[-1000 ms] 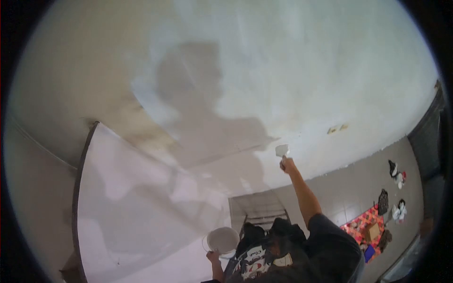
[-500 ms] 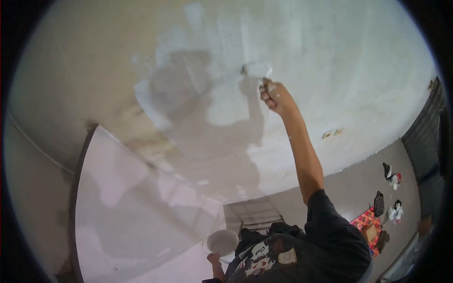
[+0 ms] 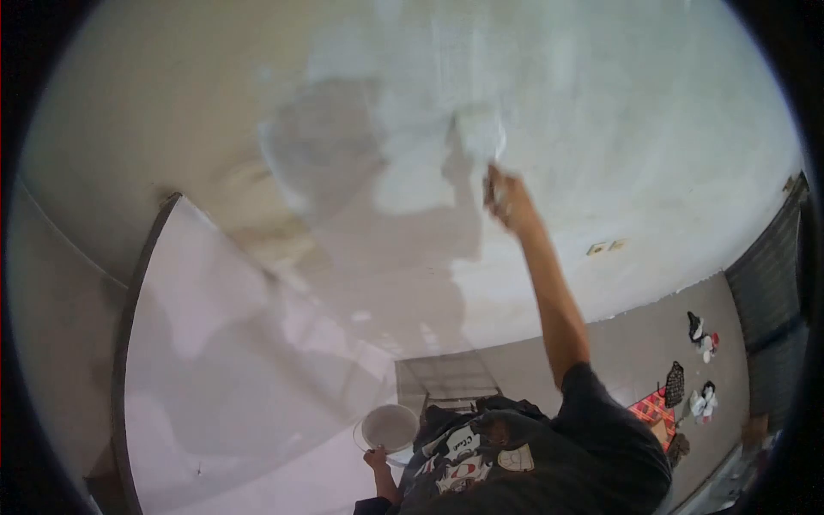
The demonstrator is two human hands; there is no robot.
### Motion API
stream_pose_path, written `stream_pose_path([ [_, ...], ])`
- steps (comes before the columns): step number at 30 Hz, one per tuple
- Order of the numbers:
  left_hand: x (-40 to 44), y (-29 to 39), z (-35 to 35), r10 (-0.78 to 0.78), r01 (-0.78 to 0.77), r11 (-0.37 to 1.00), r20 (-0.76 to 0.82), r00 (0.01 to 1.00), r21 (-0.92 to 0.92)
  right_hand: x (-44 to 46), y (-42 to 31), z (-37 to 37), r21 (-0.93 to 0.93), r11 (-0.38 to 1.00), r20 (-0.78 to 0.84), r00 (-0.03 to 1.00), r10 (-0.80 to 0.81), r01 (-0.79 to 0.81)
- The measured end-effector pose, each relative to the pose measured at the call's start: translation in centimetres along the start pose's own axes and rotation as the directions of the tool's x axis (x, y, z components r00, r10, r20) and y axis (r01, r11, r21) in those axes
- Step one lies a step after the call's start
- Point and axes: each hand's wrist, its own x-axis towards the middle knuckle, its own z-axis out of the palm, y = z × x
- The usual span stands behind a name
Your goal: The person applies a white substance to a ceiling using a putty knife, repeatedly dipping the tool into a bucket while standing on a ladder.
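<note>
My right hand point(image 3: 506, 199) is raised at the end of an outstretched arm, its fingers closed round the handle of a flat, pale scraper-like tool point(image 3: 482, 133). The tool's wide blade lies at the wall point(image 3: 549, 103), which shows patchy white streaks over a duller surface. Low in the view, my left hand point(image 3: 376, 459) grips the rim of a round whitish bucket point(image 3: 390, 427) beside my body. What is inside the bucket is hard to make out.
A pale pink partition point(image 3: 223, 386) with a dark edge stands at left. Wall sockets point(image 3: 608, 247) lie right of my arm. Behind my shirt is a metal frame point(image 3: 459, 401). A red patterned mat point(image 3: 657, 412), a black bag point(image 3: 675, 384) and bundles lie on the floor at right.
My right hand has risen up the wall with the tool since the earliest frame, then dipped slightly. My left hand still holds the bucket. The view has shifted a little.
</note>
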Motion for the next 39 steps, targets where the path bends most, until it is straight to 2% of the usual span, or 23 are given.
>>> stream_pose_path([
  [1,0.4,-0.1,0.0,0.001,0.0,0.999,-0.021,1.0,0.051,-1.0,4.5,0.8,0.19,0.975,-0.045,0.991,0.125,-0.115],
  [2,1.2,-1.0,-0.1,0.013,-0.012,0.998,-0.023,1.0,0.055,-2.0,7.4,1.0,0.143,0.947,-0.016,0.956,0.294,-0.289],
  [3,2.1,-2.4,0.0,0.024,-0.022,0.998,-0.024,0.999,0.056,-2.8,8.1,2.0,0.201,0.887,0.02,0.907,0.42,-0.416],
  [4,2.3,-2.6,0.0,0.034,-0.032,0.998,-0.026,0.999,0.062,-2.1,10.0,2.7,0.433,0.761,0.107,0.866,0.489,-0.483],
  [7,1.8,-1.7,-1.1,0.062,-0.062,0.998,0.005,0.998,-0.023,-0.1,11.5,4.2,0.398,0.815,-0.014,0.885,0.465,-0.422],
  [8,1.2,-0.8,-1.3,0.012,-0.01,0.998,0.028,1.0,-0.056,0.4,10.7,3.4,0.285,0.843,0.091,0.889,0.449,-0.455],
  [11,0.3,0.2,-1.6,0.02,-0.015,0.998,0.076,0.997,-0.067,2.3,10.9,3.6,0.443,0.787,0.102,0.896,0.432,-0.429],
  [14,0.0,0.5,-1.4,0.065,-0.065,0.998,0.06,0.996,-0.001,1.8,6.6,4.3,0.389,0.814,0.049,0.892,0.449,-0.431],
  [16,1.9,-1.8,-1.1,0.073,-0.074,0.997,0.035,0.997,0.011,2.0,2.6,5.2,0.493,0.805,0.027,0.931,0.365,-0.33],
  [18,3.7,-3.1,-0.7,0.092,-0.093,0.994,0.026,0.995,0.058,3.2,-2.0,5.3,0.393,0.89,0.017,0.969,0.246,-0.233],
  [20,4.3,-4.0,-0.7,0.117,-0.121,0.983,0.034,0.993,0.135,4.0,-6.6,5.4,0.395,0.899,0.042,0.981,0.187,-0.188],
  [22,4.2,-3.8,-0.5,0.096,-0.1,0.985,0.041,0.995,0.14,5.5,-9.1,5.2,0.432,0.895,0.155,0.987,0.046,-0.11],
  [24,4.4,-4.5,-0.7,0.094,-0.099,0.982,0.037,0.995,0.163,5.0,-12.7,5.7,0.38,0.925,0.098,0.994,-0.054,0.013],
  [26,5.2,-5.4,-0.5,0.118,-0.12,0.974,0.021,0.993,0.191,6.1,-15.7,4.8,0.359,0.929,0.175,0.971,-0.162,0.09],
  [29,2.6,-2.9,-1.0,0.085,-0.088,0.995,0.05,0.995,0.053,7.3,-17.8,1.7,0.492,0.858,0.388,0.845,-0.368,0.147],
  [30,2.3,-2.5,-1.3,0.077,-0.08,0.995,0.051,0.996,0.058,6.3,-17.8,1.3,0.386,0.895,0.249,0.908,-0.336,0.225],
  [32,2.0,-2.3,-1.3,0.059,-0.062,0.996,0.053,0.997,0.056,2.3,-17.6,1.2,0.132,0.938,-0.049,0.948,-0.316,0.32],
  [34,1.8,-2.4,-1.2,0.034,-0.034,0.999,0.046,0.998,-0.003,0.5,-14.1,-0.9,0.131,0.988,-0.06,0.995,-0.079,0.087],
  [35,1.9,-2.4,-1.1,0.025,-0.023,0.999,0.047,0.999,-0.03,-0.7,-11.8,-1.1,0.042,0.999,-0.107,0.994,0.0,0.005],
  [36,2.4,-3.1,-1.0,0.1,-0.099,0.995,0.057,0.993,-0.021,-0.6,-8.2,-1.9,0.113,0.993,-0.128,0.991,0.042,-0.027],
  [37,2.6,-3.8,-1.0,0.113,-0.111,0.993,0.052,0.992,-0.044,-0.8,-5.0,-2.9,0.115,0.988,-0.065,0.992,0.111,-0.103],
  [38,2.8,-4.5,-1.2,0.126,-0.123,0.99,0.046,0.991,-0.064,-0.8,-2.4,-3.1,0.18,0.967,-0.069,0.979,0.193,-0.179],
  [39,3.3,-4.3,-0.9,0.142,-0.139,0.987,0.038,0.989,-0.085,-0.2,0.0,-3.2,0.378,0.881,-0.013,0.949,0.314,-0.286],
])
